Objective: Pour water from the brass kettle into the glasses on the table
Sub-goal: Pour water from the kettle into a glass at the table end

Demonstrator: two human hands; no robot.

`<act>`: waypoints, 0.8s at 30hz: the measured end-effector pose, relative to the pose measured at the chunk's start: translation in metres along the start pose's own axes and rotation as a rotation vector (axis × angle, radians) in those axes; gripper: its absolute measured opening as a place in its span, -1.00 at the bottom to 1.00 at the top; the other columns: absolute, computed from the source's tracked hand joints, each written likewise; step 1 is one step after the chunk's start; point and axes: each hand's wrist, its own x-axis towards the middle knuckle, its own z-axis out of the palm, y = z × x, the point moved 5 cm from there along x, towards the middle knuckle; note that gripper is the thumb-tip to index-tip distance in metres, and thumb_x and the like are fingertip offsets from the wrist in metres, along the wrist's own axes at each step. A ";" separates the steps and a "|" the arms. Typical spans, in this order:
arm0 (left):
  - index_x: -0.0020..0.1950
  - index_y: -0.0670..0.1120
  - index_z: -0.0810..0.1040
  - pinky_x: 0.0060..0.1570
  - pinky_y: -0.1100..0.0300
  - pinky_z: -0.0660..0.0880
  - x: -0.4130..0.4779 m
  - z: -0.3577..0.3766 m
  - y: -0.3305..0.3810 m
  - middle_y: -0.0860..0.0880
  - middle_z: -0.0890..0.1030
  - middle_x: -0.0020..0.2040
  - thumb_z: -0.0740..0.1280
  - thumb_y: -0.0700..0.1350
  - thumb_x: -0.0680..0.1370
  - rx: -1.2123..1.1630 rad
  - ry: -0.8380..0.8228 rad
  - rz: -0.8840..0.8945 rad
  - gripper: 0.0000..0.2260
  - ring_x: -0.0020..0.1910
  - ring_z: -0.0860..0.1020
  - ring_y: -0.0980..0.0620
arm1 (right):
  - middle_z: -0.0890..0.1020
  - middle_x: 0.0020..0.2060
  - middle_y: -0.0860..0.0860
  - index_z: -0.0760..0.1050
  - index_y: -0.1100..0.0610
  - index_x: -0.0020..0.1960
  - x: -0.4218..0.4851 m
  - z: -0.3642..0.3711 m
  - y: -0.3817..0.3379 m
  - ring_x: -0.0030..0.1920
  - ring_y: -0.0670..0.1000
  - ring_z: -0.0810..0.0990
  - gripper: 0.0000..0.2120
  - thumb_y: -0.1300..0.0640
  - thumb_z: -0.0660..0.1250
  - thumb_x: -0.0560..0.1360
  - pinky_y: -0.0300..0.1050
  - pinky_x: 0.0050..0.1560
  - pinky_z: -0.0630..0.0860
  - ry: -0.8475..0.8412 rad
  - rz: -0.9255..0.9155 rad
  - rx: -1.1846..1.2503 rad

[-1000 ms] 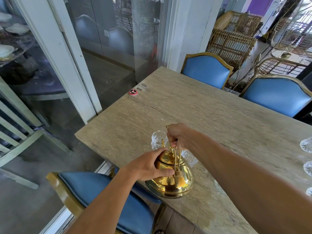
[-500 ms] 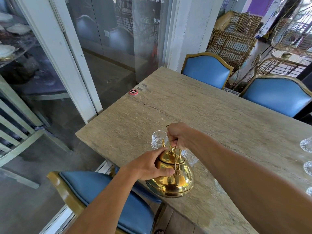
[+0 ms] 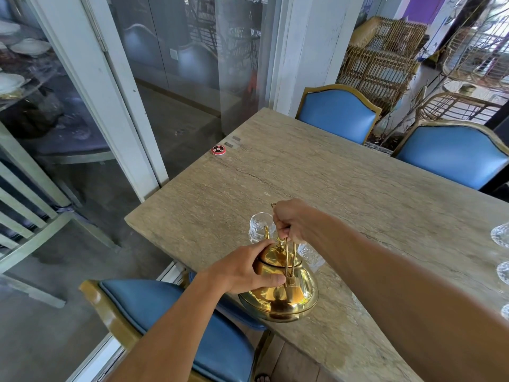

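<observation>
A shiny brass kettle [image 3: 283, 296] hangs over the near edge of the stone table [image 3: 344, 188], tilted forward. My right hand [image 3: 293, 221] is closed on its upright wire handle. My left hand [image 3: 246, 271] presses against the kettle's left side and lid. The spout points at a clear cut glass [image 3: 259, 227] just beyond it. Another clear glass [image 3: 309, 253] stands right of the kettle, partly hidden behind my right forearm. I cannot make out any stream of water.
More clear glasses [image 3: 501, 235] stand at the table's right edge. A small red round disc [image 3: 218, 150] lies on the far left corner. Blue padded chairs stand at the near side [image 3: 170, 321] and the far side [image 3: 338, 114]. A glass door is to the left.
Hardly anything has moved; both hands keep their hold and the kettle stays tilted toward the glass.
</observation>
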 end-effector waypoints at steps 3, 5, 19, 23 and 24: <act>0.64 0.19 0.18 0.39 0.00 0.49 0.000 -0.001 0.001 0.10 0.56 0.40 0.41 0.54 0.29 0.013 -0.002 0.002 0.01 0.34 0.54 0.06 | 0.23 -0.47 0.04 0.30 0.17 -0.31 -0.002 0.000 0.000 -0.54 -0.04 0.10 -0.68 0.40 0.03 0.57 -0.31 -0.64 0.10 -0.004 -0.007 0.024; 0.64 0.19 0.19 0.39 0.01 0.49 -0.001 -0.001 0.004 0.10 0.56 0.39 0.42 0.50 0.31 0.013 -0.002 0.010 -0.02 0.35 0.54 0.07 | 0.23 -0.47 0.04 0.31 0.17 -0.30 -0.002 -0.001 0.000 -0.53 -0.04 0.11 -0.68 0.42 0.03 0.56 -0.29 -0.63 0.10 0.002 -0.018 0.025; 0.60 0.26 0.20 0.37 -0.02 0.51 -0.008 0.014 0.010 0.16 0.54 0.38 0.46 0.52 0.28 0.089 0.062 0.025 -0.03 0.34 0.53 0.11 | 0.30 -0.45 0.07 0.37 0.20 -0.19 -0.015 -0.010 0.025 -0.56 -0.04 0.20 -0.83 0.34 0.15 0.56 -0.23 -0.55 0.13 0.037 -0.095 0.119; 0.60 0.21 0.19 0.38 -0.03 0.50 -0.013 0.020 0.013 0.15 0.52 0.39 0.46 0.52 0.29 0.145 0.102 0.007 -0.02 0.35 0.51 0.10 | 0.30 -0.44 0.07 0.38 0.22 -0.13 -0.024 -0.015 0.036 -0.55 -0.04 0.20 -0.89 0.33 0.17 0.56 -0.25 -0.56 0.12 0.026 -0.147 0.146; 0.60 0.20 0.18 0.39 -0.04 0.50 -0.014 0.021 0.015 0.15 0.51 0.40 0.46 0.52 0.29 0.160 0.110 0.007 -0.02 0.36 0.51 0.10 | 0.30 -0.44 0.07 0.38 0.21 -0.13 -0.026 -0.016 0.039 -0.56 -0.04 0.20 -0.89 0.34 0.16 0.55 -0.25 -0.56 0.12 0.024 -0.161 0.150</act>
